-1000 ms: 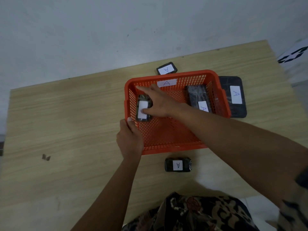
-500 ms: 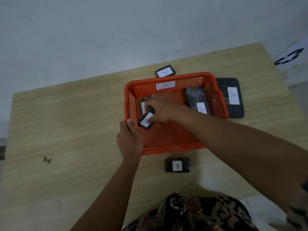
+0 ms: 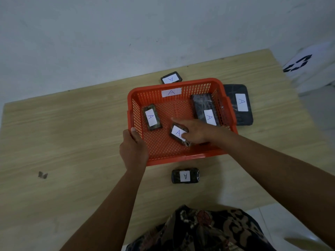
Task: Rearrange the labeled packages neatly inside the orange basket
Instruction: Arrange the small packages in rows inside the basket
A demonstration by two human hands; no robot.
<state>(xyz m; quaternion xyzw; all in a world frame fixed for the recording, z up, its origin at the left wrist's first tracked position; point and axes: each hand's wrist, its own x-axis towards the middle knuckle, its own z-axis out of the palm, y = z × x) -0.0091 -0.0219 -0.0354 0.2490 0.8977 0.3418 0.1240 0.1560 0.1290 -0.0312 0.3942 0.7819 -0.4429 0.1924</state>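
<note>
An orange basket [image 3: 174, 159] with an "A" label on its far wall sits on the wooden table. Inside lie three dark wrapped packages with white "A" labels: one at the left [image 3: 151, 117], a long one at the right wall [image 3: 204, 108], and a small one [image 3: 177, 132] in the middle, tilted. My right hand [image 3: 194, 132] grips that middle package with fingers around it. My left hand [image 3: 133, 149] holds the basket's near-left corner, thumb over the rim.
Three more labeled packages lie outside: a small one [image 3: 171, 78] behind the basket, a large flat one [image 3: 239, 104] against its right side, and one [image 3: 185, 176] in front. The wall stands just behind the table [image 3: 59, 134]. A white sheet [image 3: 308, 66] lies at far right.
My right hand carried a small package from the basket's left side toward the middle, uncovering the package that stays at the left. My left hand kept its hold on the rim.
</note>
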